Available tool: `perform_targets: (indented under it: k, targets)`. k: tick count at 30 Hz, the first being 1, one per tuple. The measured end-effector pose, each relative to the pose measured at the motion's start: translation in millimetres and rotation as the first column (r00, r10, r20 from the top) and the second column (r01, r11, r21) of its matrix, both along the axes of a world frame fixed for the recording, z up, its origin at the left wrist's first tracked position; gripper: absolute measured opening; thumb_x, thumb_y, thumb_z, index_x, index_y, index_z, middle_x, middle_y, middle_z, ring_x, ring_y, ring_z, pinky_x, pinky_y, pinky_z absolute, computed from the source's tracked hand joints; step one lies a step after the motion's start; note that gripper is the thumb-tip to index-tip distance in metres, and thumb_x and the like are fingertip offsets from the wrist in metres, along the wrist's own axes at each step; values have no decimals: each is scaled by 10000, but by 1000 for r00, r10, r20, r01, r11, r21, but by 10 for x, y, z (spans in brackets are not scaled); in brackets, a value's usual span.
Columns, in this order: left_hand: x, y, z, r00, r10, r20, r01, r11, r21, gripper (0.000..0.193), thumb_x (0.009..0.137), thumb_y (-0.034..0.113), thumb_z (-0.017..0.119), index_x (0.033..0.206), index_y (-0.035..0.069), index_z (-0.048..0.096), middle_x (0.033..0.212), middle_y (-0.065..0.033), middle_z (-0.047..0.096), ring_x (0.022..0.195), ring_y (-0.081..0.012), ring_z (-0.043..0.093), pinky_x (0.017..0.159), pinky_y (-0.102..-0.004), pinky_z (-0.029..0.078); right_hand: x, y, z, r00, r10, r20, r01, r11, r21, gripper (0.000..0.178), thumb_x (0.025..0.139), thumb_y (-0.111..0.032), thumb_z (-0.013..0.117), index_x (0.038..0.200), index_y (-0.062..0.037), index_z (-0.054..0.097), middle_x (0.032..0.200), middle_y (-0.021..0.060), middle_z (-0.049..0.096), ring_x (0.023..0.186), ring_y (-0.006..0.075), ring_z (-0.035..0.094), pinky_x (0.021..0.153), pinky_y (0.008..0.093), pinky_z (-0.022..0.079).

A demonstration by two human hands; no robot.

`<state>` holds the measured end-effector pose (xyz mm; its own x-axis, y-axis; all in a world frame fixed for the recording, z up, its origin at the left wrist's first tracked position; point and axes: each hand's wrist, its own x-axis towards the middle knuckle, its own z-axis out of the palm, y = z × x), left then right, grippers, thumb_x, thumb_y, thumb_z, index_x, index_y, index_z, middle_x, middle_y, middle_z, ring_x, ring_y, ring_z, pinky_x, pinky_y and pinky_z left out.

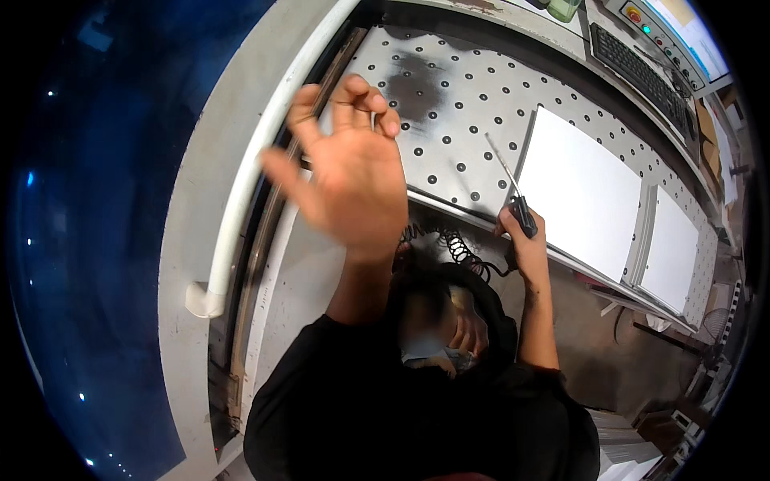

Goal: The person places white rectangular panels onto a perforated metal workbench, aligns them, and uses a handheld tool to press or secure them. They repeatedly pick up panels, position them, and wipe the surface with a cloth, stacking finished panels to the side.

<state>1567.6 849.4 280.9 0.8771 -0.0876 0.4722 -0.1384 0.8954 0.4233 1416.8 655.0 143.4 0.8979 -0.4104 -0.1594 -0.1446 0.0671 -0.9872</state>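
My left hand is raised over the left end of the machine table, palm showing and fingers spread, with nothing in it. Slight blur softens its edges. At the table's front edge, my right hand grips an air blow gun by its black body. The gun's thin metal nozzle points away from me, up and left over the table. A black coiled hose hangs below the edge, near my right wrist. Just right of the nozzle lies a stack of large white sheets.
A smaller white stack lies farther right. Dark round studs dot the light tabletop. A pale tubular rail curves along the left side. Behind the table are a black keyboard and a control panel with buttons.
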Motion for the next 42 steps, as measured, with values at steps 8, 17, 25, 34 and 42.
perform_targets:
  k: [8,17,25,34,42]
  targets:
    - [302,-17,-453,951,69,-303,-57,997,48,594,1032,640,362,1251,101,481,1164,-154,509,1047,-258,460,910,-385,373,-125,265,457,977,207,47,-209,977,34,213,948,-193,713,875,-6,641,731,-23,550,705,66,480,637,246,391]
    - [434,-200,-690,970,-21,-243,55,989,135,339,1073,388,455,876,111,464,809,-33,459,754,-142,440,703,-309,375,-181,476,492,975,219,-31,-219,976,-3,242,974,-223,689,850,-25,630,680,-51,464,659,57,407,610,251,354]
    - [751,-509,-1121,969,229,-95,-104,724,682,156,1012,144,620,904,83,525,697,11,501,525,-52,424,446,-214,346,-298,-27,331,987,-122,101,114,990,86,243,972,-220,680,865,-5,641,695,11,577,635,107,541,612,278,451]
    - [2306,-508,-2484,700,-55,712,-663,-421,619,591,972,400,616,1430,36,531,1488,-272,469,1422,-447,386,1157,-569,314,-401,-247,153,955,-9,-298,68,980,188,299,976,-261,670,837,2,639,580,34,560,471,130,537,482,288,451]
    - [1996,-512,-2767,656,-135,742,-718,-413,560,610,1016,447,530,1478,50,514,1528,-270,450,1436,-458,388,1186,-588,270,-329,-46,152,923,-8,-384,20,999,27,317,978,-297,660,864,-1,672,587,10,545,501,106,522,494,286,401]
